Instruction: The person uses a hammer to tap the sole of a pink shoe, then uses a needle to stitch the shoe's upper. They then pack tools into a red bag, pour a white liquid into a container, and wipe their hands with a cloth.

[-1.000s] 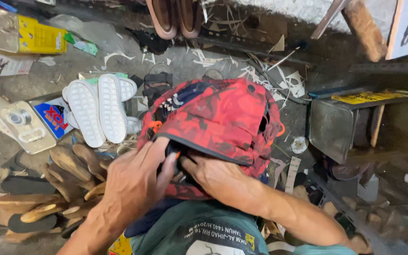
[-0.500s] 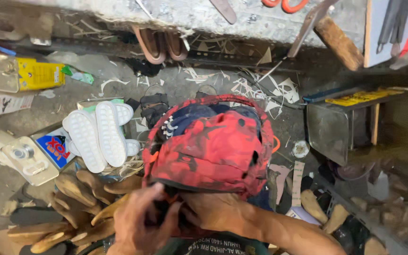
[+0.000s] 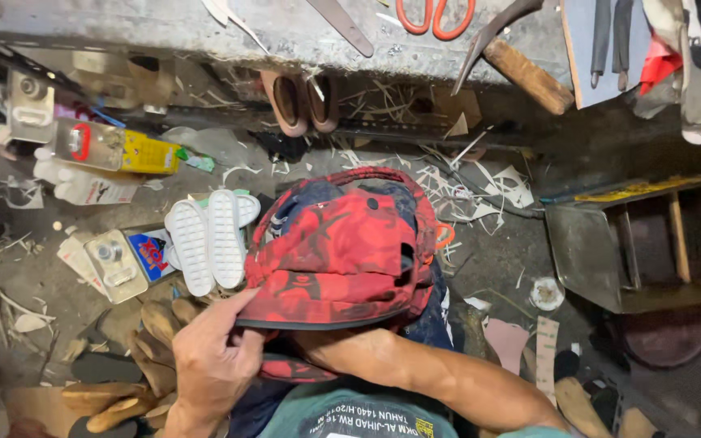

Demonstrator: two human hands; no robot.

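Fingers of the left hand (image 3: 214, 357) pinch the red backpack (image 3: 342, 251) at centre; right hand hidden under it, grip unclear. Yellow box (image 3: 149, 152) at ten o'clock, blue packet (image 3: 152, 254) at nine

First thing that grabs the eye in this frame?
The red camouflage backpack in the middle, with the left hand gripping its lower edge and the right forearm running under it; the right hand itself is hidden. To its left lie a pair of white shoe soles, treads up, on the littered floor. Orange-handled scissors rest on the grey bench edge at the top.
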